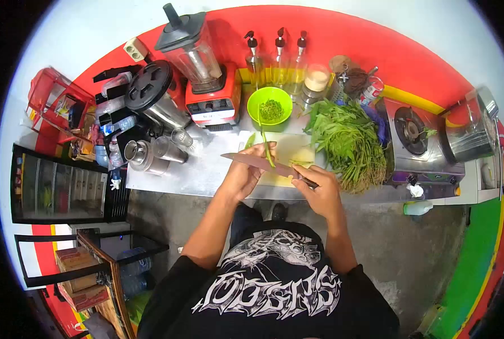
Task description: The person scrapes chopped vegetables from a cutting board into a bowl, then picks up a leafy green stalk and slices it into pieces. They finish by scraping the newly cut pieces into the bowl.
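In the head view, my right hand (322, 191) is closed round the dark handle of a kitchen knife (260, 162), its blade pointing left. My left hand (246, 174) grips a slender green stalk (266, 146), which stands up from the fingers and meets the blade. Both hands are over the near side of a pale cutting board (291, 146), where a few green pieces lie. Just beyond it stands a lime-green bowl (253, 116) holding small chopped green bits. Right of the board rests a big heap of leafy greens (348, 144) with roots on.
A red blender (211, 104) and a steel jug with a black lid (157, 96) stand at the back left. Steel shakers (144, 157) are at the left. Several pump bottles (279, 62) line the red wall. A gas stove (418, 141) is at the right.
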`<state>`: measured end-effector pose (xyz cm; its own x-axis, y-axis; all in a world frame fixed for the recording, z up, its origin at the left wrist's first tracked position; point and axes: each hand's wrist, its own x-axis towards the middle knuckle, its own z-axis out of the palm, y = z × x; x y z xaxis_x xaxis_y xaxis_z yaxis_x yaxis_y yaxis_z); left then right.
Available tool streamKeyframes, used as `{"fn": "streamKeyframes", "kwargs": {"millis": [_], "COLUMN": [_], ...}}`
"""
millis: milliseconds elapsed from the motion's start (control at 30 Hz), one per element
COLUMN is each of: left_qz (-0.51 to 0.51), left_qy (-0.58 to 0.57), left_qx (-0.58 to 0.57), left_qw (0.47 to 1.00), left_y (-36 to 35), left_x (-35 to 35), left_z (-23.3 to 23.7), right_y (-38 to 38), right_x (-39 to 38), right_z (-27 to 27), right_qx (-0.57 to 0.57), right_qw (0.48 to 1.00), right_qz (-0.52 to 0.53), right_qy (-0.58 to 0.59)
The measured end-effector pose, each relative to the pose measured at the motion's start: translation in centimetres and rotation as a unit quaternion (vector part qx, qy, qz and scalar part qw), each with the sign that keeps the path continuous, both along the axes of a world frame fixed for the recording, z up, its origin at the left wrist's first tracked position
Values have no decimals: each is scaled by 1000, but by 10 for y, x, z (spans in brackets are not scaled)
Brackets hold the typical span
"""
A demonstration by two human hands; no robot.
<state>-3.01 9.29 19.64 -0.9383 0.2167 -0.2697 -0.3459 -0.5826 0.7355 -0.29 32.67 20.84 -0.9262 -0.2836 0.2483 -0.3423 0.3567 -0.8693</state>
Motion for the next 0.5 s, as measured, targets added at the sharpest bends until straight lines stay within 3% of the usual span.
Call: {"fn": "streamKeyframes", "kwargs": {"millis": [133,233,500], "left_qz": [6,63,77], "left_qy": [8,24,110], "left_qx": [9,-36,-107], "left_qw": [1000,997,985], "left_y": [2,4,11], "left_x": [-12,-19,-16], "left_z": [1,-2,3], "right_y": [2,2,-3], "right_x": [-1,-3,-4], "right_z": [-2,-5,4], "right_qx": [-12,-23,-23], "right_qw": [1000,1000,1000], "right_qz": [0,0,-4], "right_qy": [-27,-18,-19]}}
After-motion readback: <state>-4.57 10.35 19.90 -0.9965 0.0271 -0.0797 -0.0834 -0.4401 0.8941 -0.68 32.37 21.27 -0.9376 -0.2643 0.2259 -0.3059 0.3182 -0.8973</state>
